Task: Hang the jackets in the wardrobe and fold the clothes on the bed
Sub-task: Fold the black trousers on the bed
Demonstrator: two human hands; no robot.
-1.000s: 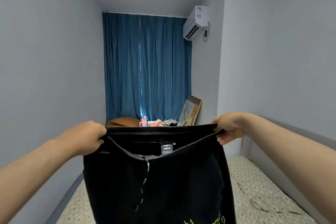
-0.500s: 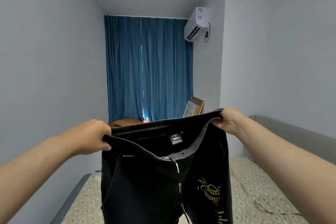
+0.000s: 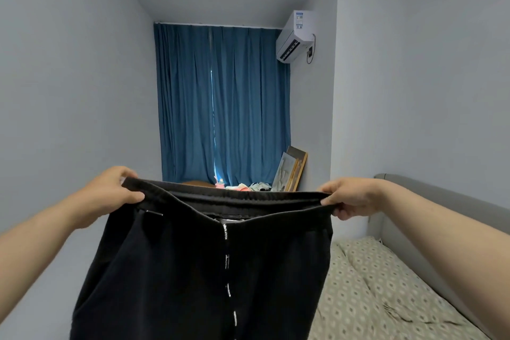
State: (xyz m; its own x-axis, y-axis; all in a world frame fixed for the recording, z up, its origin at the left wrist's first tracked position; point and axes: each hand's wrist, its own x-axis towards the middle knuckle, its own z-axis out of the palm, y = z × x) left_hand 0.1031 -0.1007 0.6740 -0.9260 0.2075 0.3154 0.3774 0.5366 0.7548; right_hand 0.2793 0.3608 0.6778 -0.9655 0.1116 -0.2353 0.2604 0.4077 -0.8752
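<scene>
Blue curtains are dead ahead at 12 o'clock, drawn, with a thin line of light down the middle. There's an air conditioner high on the wall at 1 o'clock.

Under the curtains a desk just peeks over the cloth. I can see a pink cup, some small clutter I can't make out, and picture frames leaning against the right wall. The bed, in a patterned sheet, runs from 4 to 5 o'clock, with its grey headboard at 3 o'clock.

The black sweatpants fill everything from centre down to 6 o'clock and block most of the desk and the bed's near side. They hang in the air in front of me with the elastic waistband stretched wide and nearly level. A drawstring with white lettering drops down the front.

My left hand grips the waistband's 9 o'clock end, fingers curled over the cloth. My right hand pinches the 3 o'clock end, thumb on top and fingers tucked beneath.
</scene>
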